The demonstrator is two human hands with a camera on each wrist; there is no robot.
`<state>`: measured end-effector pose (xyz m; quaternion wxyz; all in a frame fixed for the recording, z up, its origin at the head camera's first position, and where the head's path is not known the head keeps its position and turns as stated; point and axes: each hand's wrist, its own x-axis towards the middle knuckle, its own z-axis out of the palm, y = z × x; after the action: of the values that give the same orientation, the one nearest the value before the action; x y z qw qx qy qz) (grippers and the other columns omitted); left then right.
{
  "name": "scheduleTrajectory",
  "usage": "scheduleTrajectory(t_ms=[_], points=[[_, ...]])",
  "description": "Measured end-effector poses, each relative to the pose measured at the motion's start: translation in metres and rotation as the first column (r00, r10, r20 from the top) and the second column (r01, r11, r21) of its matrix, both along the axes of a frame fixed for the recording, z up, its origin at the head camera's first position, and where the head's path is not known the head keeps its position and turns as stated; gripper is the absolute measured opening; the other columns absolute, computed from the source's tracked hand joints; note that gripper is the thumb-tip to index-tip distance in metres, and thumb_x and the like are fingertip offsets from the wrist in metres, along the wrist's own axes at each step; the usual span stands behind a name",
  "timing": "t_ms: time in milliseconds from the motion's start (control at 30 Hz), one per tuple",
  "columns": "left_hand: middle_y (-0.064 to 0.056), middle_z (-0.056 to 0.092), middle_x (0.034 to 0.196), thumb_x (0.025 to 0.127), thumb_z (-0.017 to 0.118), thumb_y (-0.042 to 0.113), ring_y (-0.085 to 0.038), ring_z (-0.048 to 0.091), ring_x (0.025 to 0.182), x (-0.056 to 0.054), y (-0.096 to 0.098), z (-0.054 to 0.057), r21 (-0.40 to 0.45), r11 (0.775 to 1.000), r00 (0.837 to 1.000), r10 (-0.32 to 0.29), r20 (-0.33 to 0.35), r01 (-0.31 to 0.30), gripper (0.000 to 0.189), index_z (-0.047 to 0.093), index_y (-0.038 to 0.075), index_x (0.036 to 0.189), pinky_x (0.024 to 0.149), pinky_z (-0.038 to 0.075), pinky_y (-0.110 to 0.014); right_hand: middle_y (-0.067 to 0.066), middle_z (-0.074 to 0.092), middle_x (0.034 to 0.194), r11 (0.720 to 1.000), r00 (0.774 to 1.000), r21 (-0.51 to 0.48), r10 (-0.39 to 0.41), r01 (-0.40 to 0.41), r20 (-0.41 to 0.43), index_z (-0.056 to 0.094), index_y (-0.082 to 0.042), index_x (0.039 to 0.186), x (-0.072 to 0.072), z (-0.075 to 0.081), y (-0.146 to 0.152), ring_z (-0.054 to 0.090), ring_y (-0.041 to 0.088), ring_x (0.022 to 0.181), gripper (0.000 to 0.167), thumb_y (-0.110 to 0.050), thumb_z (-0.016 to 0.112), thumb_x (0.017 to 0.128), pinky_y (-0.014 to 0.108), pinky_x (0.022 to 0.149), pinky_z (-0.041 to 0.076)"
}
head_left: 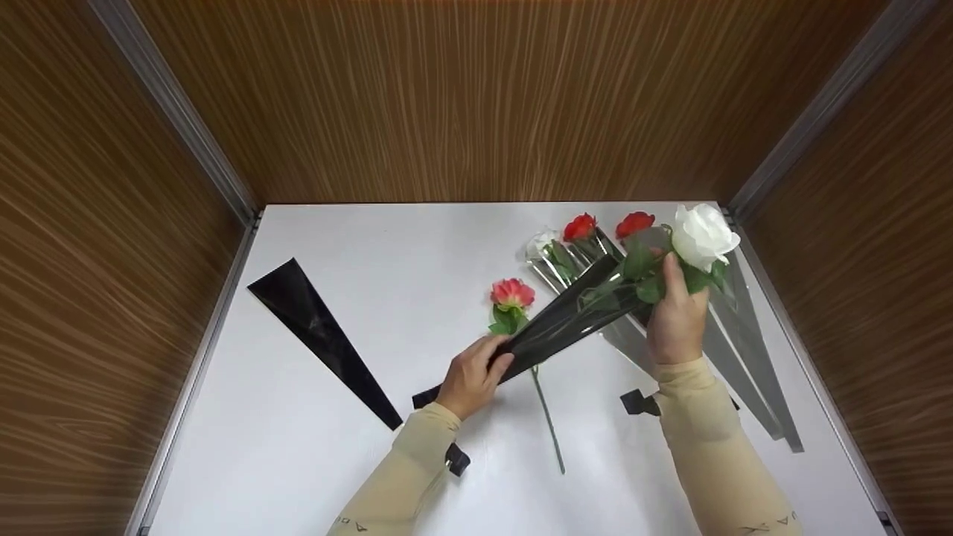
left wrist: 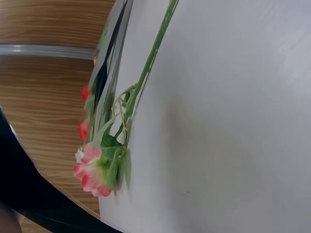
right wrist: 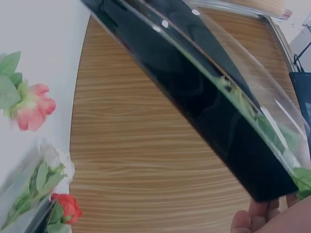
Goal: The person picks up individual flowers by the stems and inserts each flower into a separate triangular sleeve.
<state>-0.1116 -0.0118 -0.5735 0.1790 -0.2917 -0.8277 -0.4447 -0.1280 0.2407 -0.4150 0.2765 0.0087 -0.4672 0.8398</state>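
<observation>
A black flower sleeve with a clear front slants up to the right above the table, a white rose in it. The blossom and leaves stick out of the wide end. My left hand grips the sleeve near its narrow end. My right hand holds the rose just under its blossom, thumb up against it. In the right wrist view, the stem shows through the clear side of the sleeve. Below the sleeve lies a pink flower with a bare green stem, partly hidden by it.
An unfilled-looking black sleeve lies flat at the left. Sleeved flowers lie at the right, among them a white one and two red ones, one red rose beside it. Wood-grain walls enclose the white table.
</observation>
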Motion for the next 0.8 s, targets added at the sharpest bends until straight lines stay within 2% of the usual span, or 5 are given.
scheduleTrajectory(t_ms=[133, 267, 400, 633, 800], points=[[-0.005, 0.063, 0.119, 0.101, 0.050, 0.030, -0.018, 0.059, 0.113, -0.001, -0.006, 0.001, -0.017, 1.000, 1.000, -0.026, 0.015, 0.026, 0.034, 0.059, 0.008, 0.126, 0.094, 0.047, -0.033, 0.013, 0.064, 0.100, 0.998, 1.000, 0.056, 0.005, -0.006, 0.017, 0.052, 0.001, 0.120, 0.001, 0.002, 0.006, 0.062, 0.022, 0.095, 0.024, -0.006, 0.054, 0.097, 0.030, 0.085, 0.049], [-0.005, 0.063, 0.120, 0.101, 0.049, 0.032, -0.018, 0.059, 0.113, -0.002, -0.014, 0.003, -0.044, 0.997, 0.997, -0.057, 0.045, 0.059, 0.036, 0.058, 0.009, 0.127, 0.094, 0.047, -0.034, 0.015, 0.064, 0.105, 0.997, 0.999, 0.067, 0.040, -0.040, -0.004, 0.052, 0.002, 0.121, 0.001, 0.004, 0.010, 0.060, 0.024, 0.100, 0.027, 0.000, 0.056, 0.095, 0.031, 0.091, 0.047], [-0.006, 0.063, 0.121, 0.102, 0.048, 0.033, -0.019, 0.059, 0.113, -0.003, -0.018, 0.005, -0.067, 0.994, 0.994, -0.081, 0.080, 0.087, 0.037, 0.058, 0.009, 0.128, 0.094, 0.047, -0.035, 0.015, 0.064, 0.104, 0.994, 0.999, 0.106, 0.038, -0.036, -0.016, 0.053, 0.003, 0.122, 0.002, 0.005, 0.011, 0.059, 0.024, 0.101, 0.030, 0.004, 0.058, 0.092, 0.031, 0.090, 0.047], [-0.007, 0.064, 0.119, 0.102, 0.047, 0.032, -0.018, 0.059, 0.113, -0.003, -0.015, 0.008, -0.041, 0.993, 0.989, -0.106, 0.103, 0.111, 0.036, 0.058, 0.007, 0.127, 0.095, 0.046, -0.034, 0.012, 0.065, 0.103, 0.973, 0.997, 0.219, 0.060, -0.069, 0.047, 0.056, 0.000, 0.121, 0.005, 0.003, 0.008, 0.059, 0.023, 0.100, 0.031, 0.002, 0.062, 0.090, 0.033, 0.093, 0.044], [-0.007, 0.063, 0.119, 0.103, 0.047, 0.030, -0.018, 0.058, 0.114, -0.003, -0.010, 0.010, -0.019, 0.992, 0.988, -0.121, 0.098, 0.123, 0.035, 0.058, 0.006, 0.126, 0.096, 0.046, -0.035, 0.010, 0.066, 0.101, 0.970, 0.989, 0.204, 0.118, -0.134, 0.087, 0.057, 0.000, 0.119, 0.009, 0.004, 0.005, 0.062, 0.021, 0.094, 0.029, 0.003, 0.061, 0.091, 0.033, 0.089, 0.047]])
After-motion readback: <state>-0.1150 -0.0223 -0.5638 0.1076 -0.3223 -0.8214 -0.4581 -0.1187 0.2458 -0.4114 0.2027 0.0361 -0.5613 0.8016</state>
